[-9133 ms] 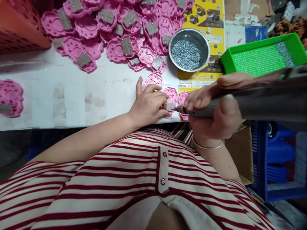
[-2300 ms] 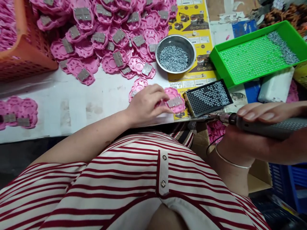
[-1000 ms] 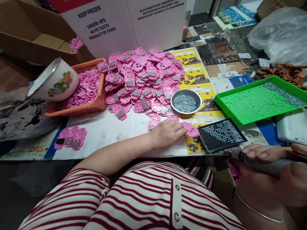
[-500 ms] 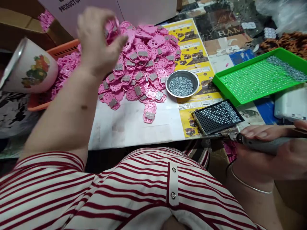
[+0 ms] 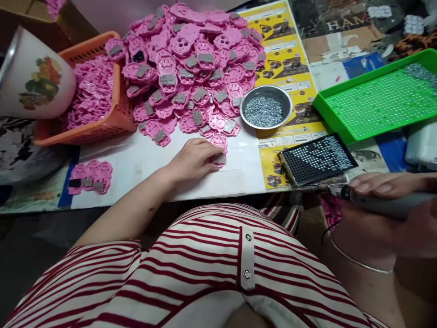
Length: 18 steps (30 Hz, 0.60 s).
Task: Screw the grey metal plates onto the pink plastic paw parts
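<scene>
My left hand (image 5: 194, 160) rests on the white board with its fingertips closed on the edge of a pink plastic part (image 5: 218, 142), which has a grey metal plate at its near end. Behind it rises a heap of similar pink parts (image 5: 189, 38), many with grey plates. My right hand (image 5: 385, 228), a little blurred, grips a grey electric screwdriver (image 5: 382, 203) whose tip points left. That tip is close to the near edge of a black perforated tray (image 5: 316, 159) partly filled with small screws.
A steel bowl of screws (image 5: 266, 107) stands right of the heap, before a green perforated tray (image 5: 378, 102). At left are an orange basket (image 5: 118, 91) of small pink pieces, a white pot (image 5: 37, 82) and a few separate pink parts (image 5: 90, 175).
My left hand has come down from above the heap, rightward and nearer to me, onto the front pink part. My right hand still grips the screwdriver in about the same place.
</scene>
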### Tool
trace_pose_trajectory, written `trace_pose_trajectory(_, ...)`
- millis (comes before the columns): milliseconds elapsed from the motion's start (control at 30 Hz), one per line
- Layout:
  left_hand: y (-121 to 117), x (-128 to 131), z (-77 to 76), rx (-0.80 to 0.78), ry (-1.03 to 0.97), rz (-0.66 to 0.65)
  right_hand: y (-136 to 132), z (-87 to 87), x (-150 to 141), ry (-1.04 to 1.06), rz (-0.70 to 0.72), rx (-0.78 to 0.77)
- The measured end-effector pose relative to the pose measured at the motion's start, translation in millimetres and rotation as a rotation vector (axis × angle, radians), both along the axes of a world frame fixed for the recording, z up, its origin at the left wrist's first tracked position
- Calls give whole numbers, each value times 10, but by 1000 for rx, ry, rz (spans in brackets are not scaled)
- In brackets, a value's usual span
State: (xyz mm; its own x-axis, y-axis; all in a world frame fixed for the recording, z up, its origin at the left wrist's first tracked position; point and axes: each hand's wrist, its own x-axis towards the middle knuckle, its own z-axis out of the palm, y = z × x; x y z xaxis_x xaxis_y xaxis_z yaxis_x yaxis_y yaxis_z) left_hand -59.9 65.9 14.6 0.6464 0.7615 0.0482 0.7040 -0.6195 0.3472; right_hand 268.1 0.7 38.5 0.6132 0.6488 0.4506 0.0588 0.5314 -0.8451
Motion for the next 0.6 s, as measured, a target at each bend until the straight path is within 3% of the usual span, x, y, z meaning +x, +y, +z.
trace_pose_trajectory(100, -110, 212, -31, -4, -76, -17, -6, 16, -4, -142, -10, 221)
trace_pose_trajectory(300, -317, 760, -59, -55, -119, -65, 130, 123, -77, -133, 161, 375)
trace_pose_trajectory(433, -362, 1020, -82, -53, -106, -74, 224, 127, -139, -120, 125, 341)
trace_pose_trajectory(600, -398, 1089, -110, -6, -105, -54, 264, 36, -115, -188, 30, 222)
